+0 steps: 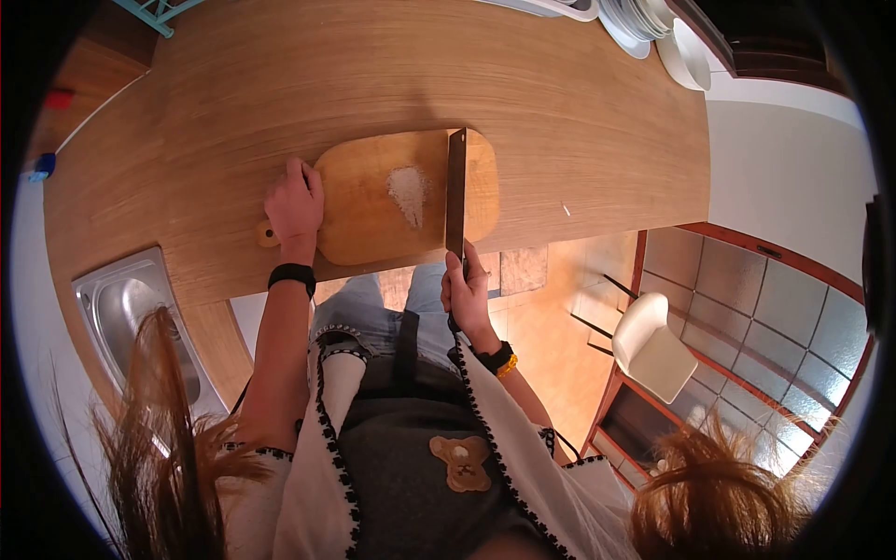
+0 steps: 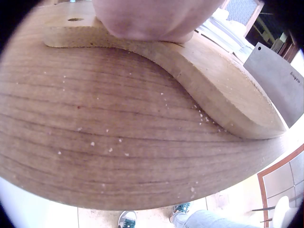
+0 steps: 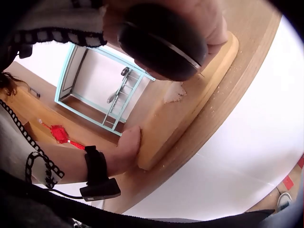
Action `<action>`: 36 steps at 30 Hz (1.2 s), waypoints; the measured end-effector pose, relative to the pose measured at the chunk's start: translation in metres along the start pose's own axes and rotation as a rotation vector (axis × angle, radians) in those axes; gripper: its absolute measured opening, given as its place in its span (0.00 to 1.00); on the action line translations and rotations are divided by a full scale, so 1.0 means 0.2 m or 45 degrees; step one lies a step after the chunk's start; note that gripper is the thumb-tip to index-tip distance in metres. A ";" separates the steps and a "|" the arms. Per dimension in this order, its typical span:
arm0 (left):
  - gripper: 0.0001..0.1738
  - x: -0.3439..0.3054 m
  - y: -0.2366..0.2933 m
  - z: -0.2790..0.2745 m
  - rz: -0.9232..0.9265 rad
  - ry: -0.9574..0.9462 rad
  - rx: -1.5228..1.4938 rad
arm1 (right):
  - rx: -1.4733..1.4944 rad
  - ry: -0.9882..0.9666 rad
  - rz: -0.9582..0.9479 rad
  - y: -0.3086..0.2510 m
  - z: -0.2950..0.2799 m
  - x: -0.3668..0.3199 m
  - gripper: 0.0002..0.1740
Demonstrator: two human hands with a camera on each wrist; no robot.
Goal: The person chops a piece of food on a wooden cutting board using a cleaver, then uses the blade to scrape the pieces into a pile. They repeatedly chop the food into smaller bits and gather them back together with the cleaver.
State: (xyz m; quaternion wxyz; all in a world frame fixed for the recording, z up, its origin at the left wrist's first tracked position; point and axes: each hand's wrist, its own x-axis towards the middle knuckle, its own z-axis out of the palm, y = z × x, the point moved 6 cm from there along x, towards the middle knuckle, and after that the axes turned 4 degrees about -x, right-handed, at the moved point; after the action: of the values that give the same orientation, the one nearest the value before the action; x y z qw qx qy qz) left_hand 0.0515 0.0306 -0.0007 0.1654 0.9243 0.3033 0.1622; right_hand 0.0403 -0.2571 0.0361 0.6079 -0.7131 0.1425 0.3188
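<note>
A wooden cutting board (image 1: 364, 201) lies on the counter, its short handle with a hole to the left. The left hand (image 1: 295, 207) rests over the handle end; in the left wrist view the hand (image 2: 152, 19) presses on the board's handle (image 2: 85, 35). A cleaver (image 1: 456, 187) stands on edge across the board's right part, and the right hand (image 1: 467, 289) grips its handle. Up close, the right hand (image 3: 209, 21) is wrapped around the black handle (image 3: 161, 42). Pale, finely chopped bits (image 1: 408, 193) form a small heap left of the blade.
Crumbs (image 2: 110, 150) are scattered on the counter beside the board. A sink (image 1: 140, 308) is at the left, stacked plates (image 1: 627, 26) and a bowl (image 1: 684, 56) at the back right. A white chair (image 1: 651, 345) stands beyond the counter's front edge.
</note>
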 end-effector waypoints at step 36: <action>0.09 0.01 0.01 0.00 -0.028 -0.070 0.006 | -1.412 -0.096 -0.762 -0.58 -0.27 0.31 0.16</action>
State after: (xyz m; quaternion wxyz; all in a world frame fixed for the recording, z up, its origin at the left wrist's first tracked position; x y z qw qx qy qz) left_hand 0.0538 0.0292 0.0000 0.1734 0.9254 0.3089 0.1344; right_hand 0.1708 -0.2713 0.0902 0.2154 -0.9194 -0.2713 0.1863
